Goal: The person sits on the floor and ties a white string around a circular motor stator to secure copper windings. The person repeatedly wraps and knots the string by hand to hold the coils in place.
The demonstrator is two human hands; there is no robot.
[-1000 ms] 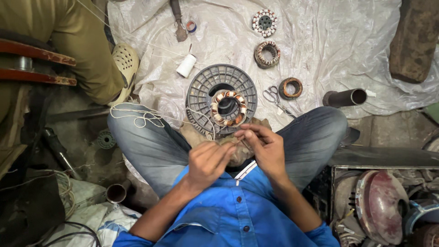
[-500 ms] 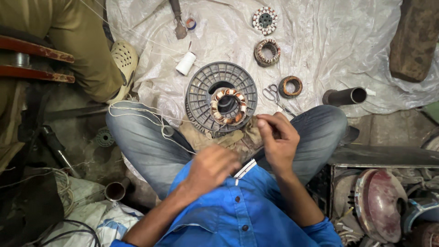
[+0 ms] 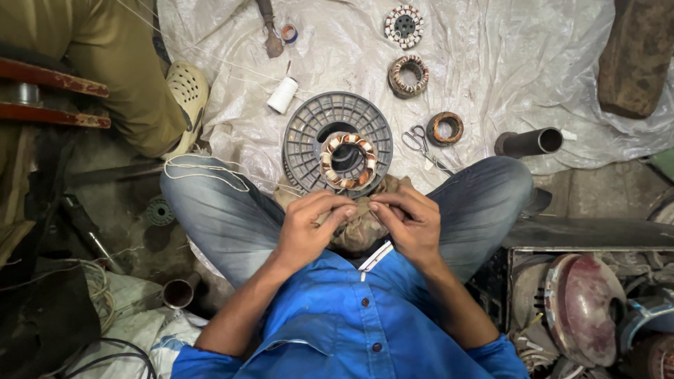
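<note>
I sit cross-legged in a blue shirt and jeans. My left hand (image 3: 312,228) and my right hand (image 3: 411,223) meet over my lap, fingertips pinched together on what looks like a thin thread. A white thread (image 3: 203,172) lies looped over my left knee and runs toward the hands. Just beyond the fingers, a stator with copper windings (image 3: 349,160) rests on a grey plastic spool (image 3: 309,130). A brownish cloth (image 3: 361,231) lies under my hands.
On the plastic sheet (image 3: 505,63) lie a white thread reel (image 3: 282,95), scissors (image 3: 421,144), two more stators (image 3: 409,75) (image 3: 405,24), a small coil ring (image 3: 446,128) and a metal pipe (image 3: 530,142). Another person's leg and sandal (image 3: 186,95) are at upper left. Motor housings (image 3: 583,309) crowd the lower right.
My left hand dropped toward my lap while the right stayed near the stator, then the left came back up. Both hands now pinch together in front of the stator.
</note>
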